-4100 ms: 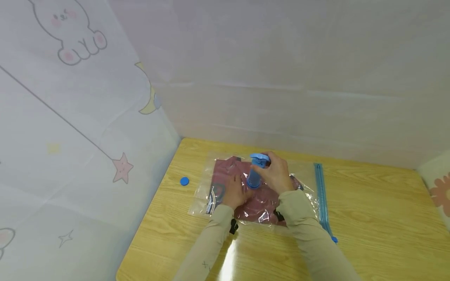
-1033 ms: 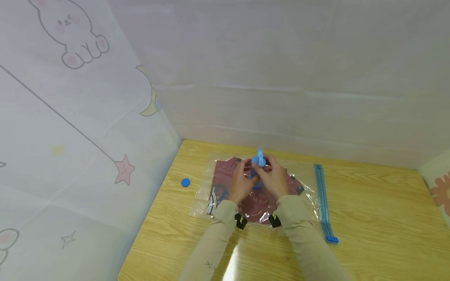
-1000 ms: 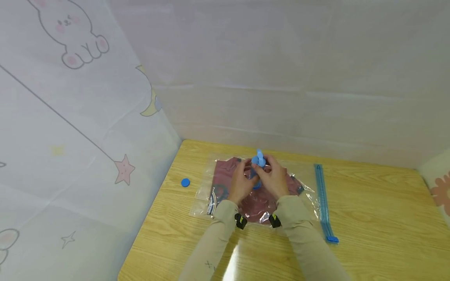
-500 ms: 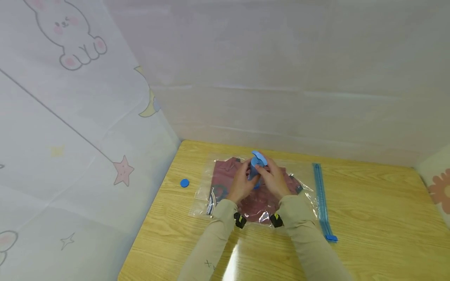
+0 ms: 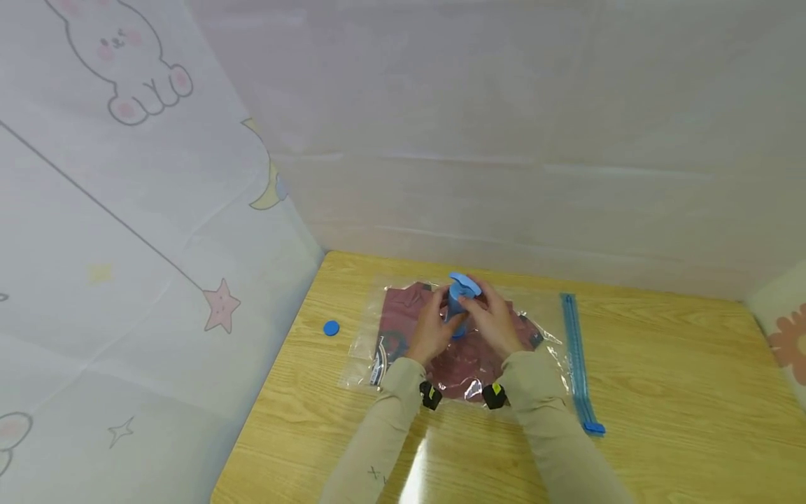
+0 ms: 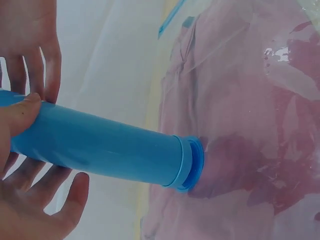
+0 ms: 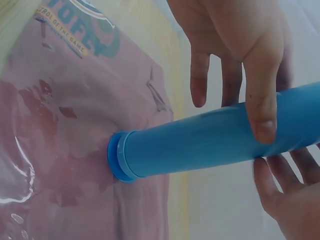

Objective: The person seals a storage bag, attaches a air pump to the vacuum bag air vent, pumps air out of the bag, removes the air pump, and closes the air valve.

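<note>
A blue hand pump (image 5: 456,305) stands over a clear vacuum bag (image 5: 548,350) with a folded maroon shirt (image 5: 403,308) inside. My left hand (image 5: 432,329) grips the pump barrel from the left, thumb across it. From the other side my right hand (image 5: 494,323) holds the upper barrel, just below the blue handle (image 5: 464,283). In the left wrist view the foot of the pump (image 6: 181,164) meets the round blue valve ring (image 6: 199,165) at a slight tilt. Fingers of both hands pass behind the barrel, partly hidden.
A round blue cap (image 5: 330,327) lies on the wooden table (image 5: 680,378), left of the bag. The bag's blue zip edge (image 5: 574,357) runs down its right side, with a blue slider (image 5: 595,428) at the near end. Printed cloth walls (image 5: 409,203) rise behind and left.
Earlier, my left hand lay on the bag while the right alone held the pump; now both grip it. Over the last second the pump's handle has turned from pointing away to lying slantwise.
</note>
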Demonstrator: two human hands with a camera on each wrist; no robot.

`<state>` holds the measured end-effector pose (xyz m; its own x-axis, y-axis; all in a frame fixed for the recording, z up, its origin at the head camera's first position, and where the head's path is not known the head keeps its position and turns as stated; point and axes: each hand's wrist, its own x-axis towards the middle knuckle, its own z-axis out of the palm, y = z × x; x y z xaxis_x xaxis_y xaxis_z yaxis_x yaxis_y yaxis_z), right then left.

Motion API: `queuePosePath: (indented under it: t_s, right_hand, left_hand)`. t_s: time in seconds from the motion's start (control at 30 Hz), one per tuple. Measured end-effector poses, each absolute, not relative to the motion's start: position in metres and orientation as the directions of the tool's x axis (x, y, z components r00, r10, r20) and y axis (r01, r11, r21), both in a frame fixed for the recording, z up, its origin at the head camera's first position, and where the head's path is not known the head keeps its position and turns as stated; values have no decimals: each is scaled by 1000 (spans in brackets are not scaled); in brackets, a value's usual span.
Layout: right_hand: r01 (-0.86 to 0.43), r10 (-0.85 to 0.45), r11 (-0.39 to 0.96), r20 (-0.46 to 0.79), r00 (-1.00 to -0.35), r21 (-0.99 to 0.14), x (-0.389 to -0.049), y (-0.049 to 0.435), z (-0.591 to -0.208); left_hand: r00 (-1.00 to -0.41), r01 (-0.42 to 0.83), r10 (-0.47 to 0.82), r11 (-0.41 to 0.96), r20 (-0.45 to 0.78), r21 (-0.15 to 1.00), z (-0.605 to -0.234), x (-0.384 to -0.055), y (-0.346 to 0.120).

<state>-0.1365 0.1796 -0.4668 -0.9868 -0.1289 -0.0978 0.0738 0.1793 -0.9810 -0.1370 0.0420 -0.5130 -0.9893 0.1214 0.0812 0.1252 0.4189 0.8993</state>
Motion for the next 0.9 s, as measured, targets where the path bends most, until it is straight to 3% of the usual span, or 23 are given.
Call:
queuePosePath:
  t_s: [0.27, 0.5, 0.9]
  right_hand:
    - [97, -8, 273, -103, -995, -957, -132, 168, -466]
    - [118, 90, 272, -97, -991, -955, -129, 161, -466]
    - [62, 72, 349, -39, -997, -935, -130, 167, -467]
  left_hand:
    - [-989, 133, 16, 525, 146, 841, -514, -132, 50]
    - [-989, 92, -47, 553, 142, 828, -514, -128, 55]
    - [-989, 82, -67, 513, 135, 855, -517, -130, 58]
